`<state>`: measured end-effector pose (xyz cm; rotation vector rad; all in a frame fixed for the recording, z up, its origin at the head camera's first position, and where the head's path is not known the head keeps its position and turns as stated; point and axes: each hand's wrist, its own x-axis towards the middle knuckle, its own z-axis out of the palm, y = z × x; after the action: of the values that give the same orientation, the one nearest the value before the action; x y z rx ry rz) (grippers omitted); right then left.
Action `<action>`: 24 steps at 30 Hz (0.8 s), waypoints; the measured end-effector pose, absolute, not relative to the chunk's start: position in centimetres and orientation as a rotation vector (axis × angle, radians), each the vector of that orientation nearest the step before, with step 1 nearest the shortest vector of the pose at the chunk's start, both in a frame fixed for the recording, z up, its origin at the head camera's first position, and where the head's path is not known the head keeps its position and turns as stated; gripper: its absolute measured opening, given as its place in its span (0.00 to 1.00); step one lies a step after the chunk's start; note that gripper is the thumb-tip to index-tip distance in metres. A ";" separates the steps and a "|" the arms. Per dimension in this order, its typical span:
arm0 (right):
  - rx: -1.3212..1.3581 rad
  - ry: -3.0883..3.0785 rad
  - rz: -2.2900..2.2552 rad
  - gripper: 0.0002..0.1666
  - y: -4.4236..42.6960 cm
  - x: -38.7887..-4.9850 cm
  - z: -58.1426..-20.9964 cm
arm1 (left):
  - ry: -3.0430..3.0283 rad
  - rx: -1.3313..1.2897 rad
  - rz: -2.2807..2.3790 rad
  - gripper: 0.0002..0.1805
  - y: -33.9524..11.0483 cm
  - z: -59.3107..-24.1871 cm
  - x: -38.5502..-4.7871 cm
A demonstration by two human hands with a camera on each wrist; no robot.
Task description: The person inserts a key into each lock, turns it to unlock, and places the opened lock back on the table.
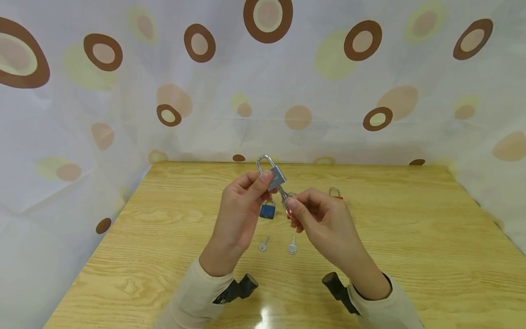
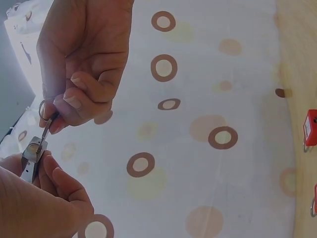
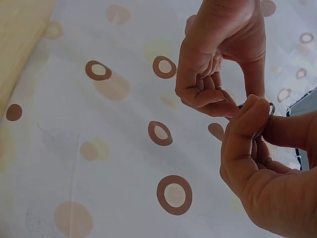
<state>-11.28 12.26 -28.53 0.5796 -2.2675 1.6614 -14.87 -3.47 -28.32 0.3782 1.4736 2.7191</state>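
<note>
My left hand (image 1: pixel 240 212) grips a silver padlock (image 1: pixel 277 178) between thumb and fingers, its closed-looking shackle pointing up. A small silver key (image 1: pixel 282 193) is pinched by my right hand (image 1: pixel 328 224). The key's tip meets the bottom face of the padlock, where the left wrist view shows the round keyhole plug (image 2: pixel 33 148); how deep it sits I cannot tell. A metal ring (image 3: pixel 271 118) hangs from the key at the right fingertips. Fingers cover the padlock in the right wrist view.
Beyond the hands a blue padlock (image 1: pixel 267 210) stands on the wooden table (image 1: pixel 411 228). Red padlocks (image 2: pixel 311 128) stand to the right, one partly behind my right hand. Two loose keys, a round-headed key (image 1: pixel 263 247) and a wider-headed key (image 1: pixel 292 248), lie nearer me.
</note>
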 end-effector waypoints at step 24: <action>0.730 -2.211 1.745 0.05 12.3 -11.3 -28.3 | 1.529 0.446 2.690 0.08 -3.1 -28.7 -14.8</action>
<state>-11.33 12.30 -28.33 0.7302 -2.2108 1.7445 -14.83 -3.11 -28.69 0.4455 1.5288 2.6903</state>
